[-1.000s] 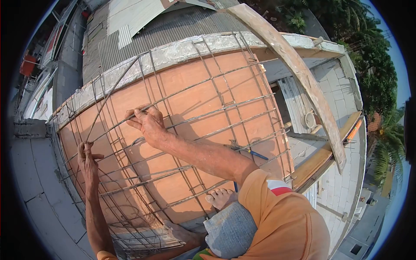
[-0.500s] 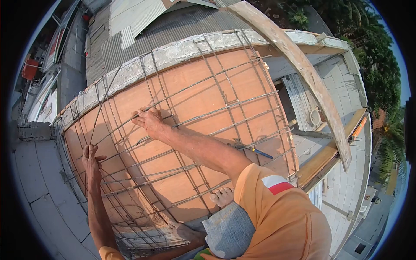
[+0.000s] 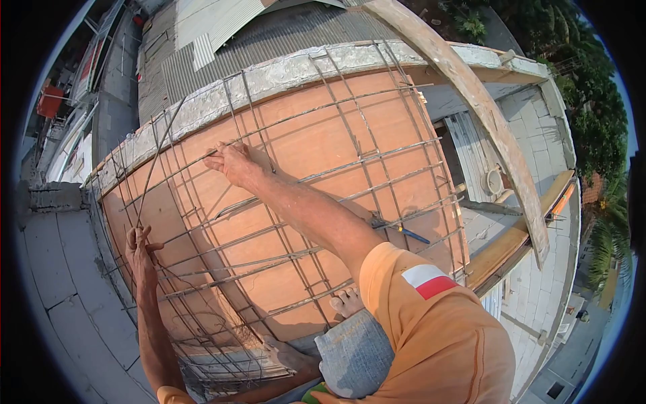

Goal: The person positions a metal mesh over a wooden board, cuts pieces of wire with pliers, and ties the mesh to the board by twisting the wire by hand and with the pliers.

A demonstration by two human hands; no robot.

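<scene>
A grid of steel rebar (image 3: 350,165) lies over an orange plywood form board (image 3: 316,135). My right hand (image 3: 232,163) reaches far forward and pinches a bar crossing near the upper left of the grid. At the grid's left edge my left hand (image 3: 139,252) is closed around a long thin bar that rises toward the far rim. My bare foot (image 3: 348,301) rests on the bars below my right arm. A blue-handled tool (image 3: 402,231) lies on the mesh to the right of my arm.
A rough concrete rim (image 3: 282,71) borders the far side of the board. A long curved wooden plank (image 3: 471,101) crosses overhead at right. Grey block wall (image 3: 47,269) lies at left; beyond the right edge is a drop to a yard and street.
My right hand has moved up the grid toward the far rim. My left hand keeps its hold on the thin bar and has shifted slightly lower in view.
</scene>
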